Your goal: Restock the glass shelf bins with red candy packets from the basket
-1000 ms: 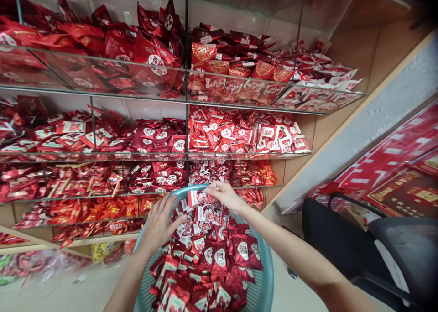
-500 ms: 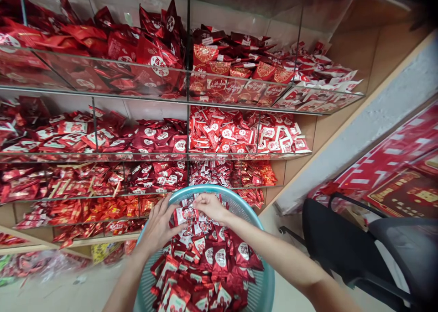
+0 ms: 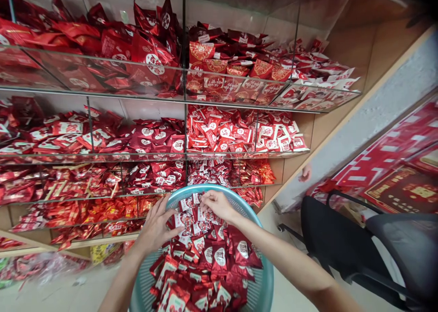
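Note:
A teal plastic basket (image 3: 267,266) holds many small red and white wrapped packets (image 3: 185,220) at its far end. Darker red packets (image 3: 221,256) with white emblems lie nearer the middle, and other red packets (image 3: 176,298) fill the near side. My left hand (image 3: 155,225) is at the basket's left rim, fingers apart and thumb pointing over the packets, holding nothing. Over the far packets, my right hand (image 3: 219,206) has its fingers bent and pressed together at the tips. Whatever lies between those fingertips is hidden.
Shelves with clear fronts (image 3: 239,103) full of red packets rise behind the basket. A black office chair (image 3: 338,243) stands at the right, near red printed boxes (image 3: 404,184). Another person's hand (image 3: 304,173) shows beside the shelf's edge. Plastic bags (image 3: 41,268) lie below left.
My right hand has shifted slightly right over the packets, uncovering more of them. My left hand stays nearly in place. Another person's hand has appeared beside the shelf.

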`<state>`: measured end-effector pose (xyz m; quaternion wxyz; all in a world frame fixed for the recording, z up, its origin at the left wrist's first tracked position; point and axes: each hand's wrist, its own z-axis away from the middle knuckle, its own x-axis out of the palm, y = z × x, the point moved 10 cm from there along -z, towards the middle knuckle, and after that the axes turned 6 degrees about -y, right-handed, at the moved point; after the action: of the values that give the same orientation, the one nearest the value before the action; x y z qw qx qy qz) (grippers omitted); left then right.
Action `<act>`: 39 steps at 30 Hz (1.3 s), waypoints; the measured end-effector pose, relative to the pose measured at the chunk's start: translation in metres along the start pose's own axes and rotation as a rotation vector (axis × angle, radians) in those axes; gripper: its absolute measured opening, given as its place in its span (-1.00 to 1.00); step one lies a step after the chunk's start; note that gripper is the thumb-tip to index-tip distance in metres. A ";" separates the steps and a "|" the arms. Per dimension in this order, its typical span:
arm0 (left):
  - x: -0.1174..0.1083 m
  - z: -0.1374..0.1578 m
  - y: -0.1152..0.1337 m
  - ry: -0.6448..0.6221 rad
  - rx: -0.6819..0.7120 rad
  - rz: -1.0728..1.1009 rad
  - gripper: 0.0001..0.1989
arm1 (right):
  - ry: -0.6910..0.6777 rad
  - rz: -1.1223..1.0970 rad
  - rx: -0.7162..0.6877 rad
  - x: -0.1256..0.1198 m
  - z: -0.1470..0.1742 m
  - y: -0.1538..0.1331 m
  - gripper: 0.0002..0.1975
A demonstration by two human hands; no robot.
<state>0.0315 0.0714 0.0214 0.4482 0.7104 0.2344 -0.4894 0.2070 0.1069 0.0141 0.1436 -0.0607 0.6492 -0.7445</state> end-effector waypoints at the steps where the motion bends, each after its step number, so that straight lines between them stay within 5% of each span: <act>1: 0.000 0.000 0.000 -0.007 0.001 -0.009 -0.59 | 0.010 0.005 -0.006 -0.006 0.001 -0.001 -0.81; 12: 0.001 -0.001 0.012 0.077 -0.065 -0.216 -0.56 | 0.062 -0.014 -0.056 -0.035 0.006 -0.001 -0.78; 20: 0.005 -0.001 0.019 0.171 -0.068 -0.317 -0.56 | 0.204 0.034 -0.042 -0.060 -0.021 -0.021 -0.96; 28: 0.001 0.000 0.020 0.184 -0.080 -0.324 -0.50 | 0.398 -0.015 0.168 -0.085 -0.085 -0.003 -0.92; 33: 0.001 0.000 0.017 0.188 -0.090 -0.290 -0.50 | 0.356 -0.090 0.347 -0.079 -0.105 0.022 -0.81; 39: -0.001 0.000 0.016 0.208 -0.095 -0.254 -0.49 | 0.323 -0.163 0.397 -0.067 -0.115 0.038 -0.79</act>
<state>0.0438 0.0637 0.0292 0.3893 0.7000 0.3901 -0.4543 0.2441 0.2313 -0.0338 -0.0131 0.0365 0.4978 -0.8664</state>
